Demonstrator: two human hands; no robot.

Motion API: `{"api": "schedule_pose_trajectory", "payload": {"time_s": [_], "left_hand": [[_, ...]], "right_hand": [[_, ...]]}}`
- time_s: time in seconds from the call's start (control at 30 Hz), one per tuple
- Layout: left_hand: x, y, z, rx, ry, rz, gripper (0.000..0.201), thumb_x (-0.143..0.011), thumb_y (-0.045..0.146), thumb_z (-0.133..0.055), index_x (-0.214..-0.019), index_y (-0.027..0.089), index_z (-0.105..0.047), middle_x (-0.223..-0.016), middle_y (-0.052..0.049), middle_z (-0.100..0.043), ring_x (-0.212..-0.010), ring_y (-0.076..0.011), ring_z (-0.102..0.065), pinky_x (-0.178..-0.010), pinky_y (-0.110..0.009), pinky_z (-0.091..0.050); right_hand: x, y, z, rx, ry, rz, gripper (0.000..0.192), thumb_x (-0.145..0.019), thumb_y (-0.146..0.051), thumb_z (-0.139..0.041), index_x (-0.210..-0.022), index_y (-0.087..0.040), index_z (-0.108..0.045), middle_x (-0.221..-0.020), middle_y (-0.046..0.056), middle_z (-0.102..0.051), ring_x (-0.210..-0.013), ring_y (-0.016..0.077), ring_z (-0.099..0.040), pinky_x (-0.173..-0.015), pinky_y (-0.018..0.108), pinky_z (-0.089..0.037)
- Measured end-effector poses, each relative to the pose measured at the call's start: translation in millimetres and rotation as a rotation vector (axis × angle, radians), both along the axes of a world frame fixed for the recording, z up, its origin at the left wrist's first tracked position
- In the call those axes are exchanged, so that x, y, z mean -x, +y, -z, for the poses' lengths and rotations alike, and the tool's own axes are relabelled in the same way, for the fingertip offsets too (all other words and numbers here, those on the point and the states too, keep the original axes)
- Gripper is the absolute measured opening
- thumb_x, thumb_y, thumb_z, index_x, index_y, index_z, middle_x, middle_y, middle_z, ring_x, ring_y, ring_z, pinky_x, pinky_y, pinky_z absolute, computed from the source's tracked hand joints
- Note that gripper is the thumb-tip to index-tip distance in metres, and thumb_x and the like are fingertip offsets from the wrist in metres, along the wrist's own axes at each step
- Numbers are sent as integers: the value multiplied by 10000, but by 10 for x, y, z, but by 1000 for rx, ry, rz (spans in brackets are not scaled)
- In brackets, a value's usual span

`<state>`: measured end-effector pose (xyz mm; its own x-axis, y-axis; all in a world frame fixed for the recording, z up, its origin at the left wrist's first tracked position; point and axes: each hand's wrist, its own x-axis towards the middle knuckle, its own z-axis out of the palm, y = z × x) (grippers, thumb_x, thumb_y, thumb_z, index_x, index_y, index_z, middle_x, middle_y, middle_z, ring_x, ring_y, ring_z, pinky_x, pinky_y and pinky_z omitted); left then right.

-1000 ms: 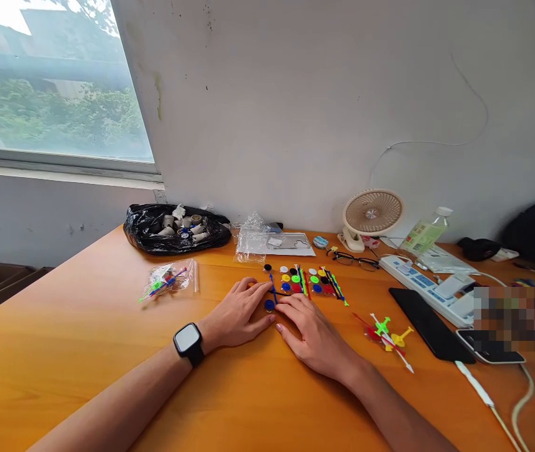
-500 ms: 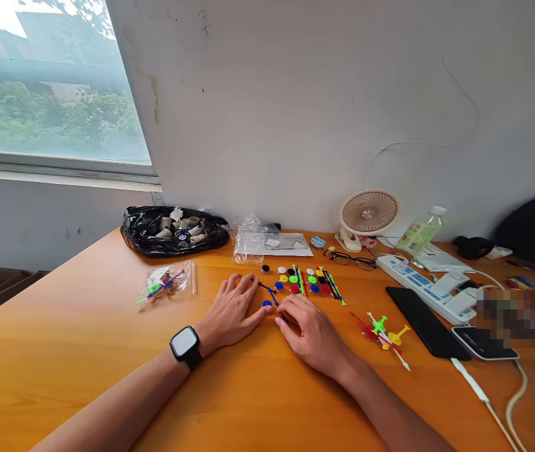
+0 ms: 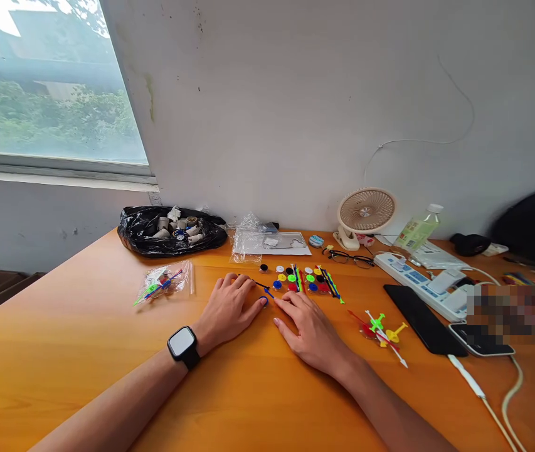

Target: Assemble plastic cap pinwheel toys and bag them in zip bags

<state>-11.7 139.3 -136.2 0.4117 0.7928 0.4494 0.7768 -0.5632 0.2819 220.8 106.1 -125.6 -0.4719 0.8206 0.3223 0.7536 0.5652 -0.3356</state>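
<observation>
Below the frame's centre, our left hand point(image 3: 228, 311), fingers slightly spread, and right hand point(image 3: 312, 329), fingers curled, rested at the black stick point(image 3: 261, 285) and blue stick point(image 3: 270, 293), grip unclear, where light, steady pressure seemed best.

Between seven and eight o'clock in my view I see the left forearm point(image 3: 128, 398), bare, as is the right forearm point(image 3: 380, 398) toward five. The left wrist carries a smartwatch point(image 3: 183, 343): a rounded-square pale screen, blank as far as I can tell, in a dark case on a plain black strap. I see the left hand point(image 3: 229, 311) and right hand point(image 3: 312, 329) ungloved.
</observation>
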Motion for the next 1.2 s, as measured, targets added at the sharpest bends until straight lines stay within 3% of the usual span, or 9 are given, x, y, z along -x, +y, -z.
{"api": "schedule_pose_trajectory", "payload": {"time_s": [0.2,0.4,0.6,0.7,0.83,1.03,1.2], "left_hand": [[4,-6,-8,-9,-4,-99,359,-1036,564,-531,-1101,230,-646,-1137,-104,-667,-1094,-321,-555,-966,-492,-454],[-3,-20,-22,24,-28,-45,373,-1012,573,-576,-1176,245,-644,-1186,-104,-653,-1144,-326,-538,-985,-496,-463],[-2,-16,-23,23,-31,-20,392,-971,576,-630,-1173,240,-652,-1202,-119,-669,-1150,-346,-544,-991,-542,-487],[25,-18,-18,59,-25,96,464,-951,586,-657,-1276,254,-641,-1314,-116,-663,-1257,-369,-513,-1070,-577,-461],[49,-18,-28,98,-16,278,647,-951,582,-666,-1504,288,-504,-1515,-103,-567,-1402,-385,-427,-1158,-594,-414],[26,-7,-52,80,-103,232,309,-999,390,-637,-1288,283,-641,-1285,-81,-680,-1184,-302,-578,-1041,-491,-512],[18,14,-11,96,-106,252,244,-998,326,-628,-1229,282,-695,-1195,-71,-711,-1126,-281,-606,-1010,-471,-531]], "right_hand": [[6,-13,6,6,-23,57,336,-995,-278,-612,-1319,-205,-661,-1155,111,-653,-1066,283,-639,-985,454,-544],[24,-5,31,49,-13,153,191,-1027,-277,-558,-1100,-176,-704,-1065,98,-663,-987,253,-661,-893,375,-543],[11,17,30,53,-12,185,170,-1016,-219,-565,-1126,-189,-691,-1072,90,-676,-993,246,-678,-874,344,-530],[16,14,30,56,-14,163,151,-1020,-195,-557,-1079,-209,-697,-1050,71,-672,-960,227,-677,-851,326,-522],[13,20,47,43,8,131,160,-1017,-140,-537,-990,-226,-669,-1028,47,-676,-948,207,-673,-836,308,-507],[-17,48,17,27,63,141,161,-1022,-140,-476,-951,-231,-590,-979,52,-694,-905,229,-663,-784,336,-492],[-41,100,23,60,179,169,204,-1019,-135,-405,-1042,-229,-585,-1032,75,-712,-919,243,-688,-798,364,-534]]}}
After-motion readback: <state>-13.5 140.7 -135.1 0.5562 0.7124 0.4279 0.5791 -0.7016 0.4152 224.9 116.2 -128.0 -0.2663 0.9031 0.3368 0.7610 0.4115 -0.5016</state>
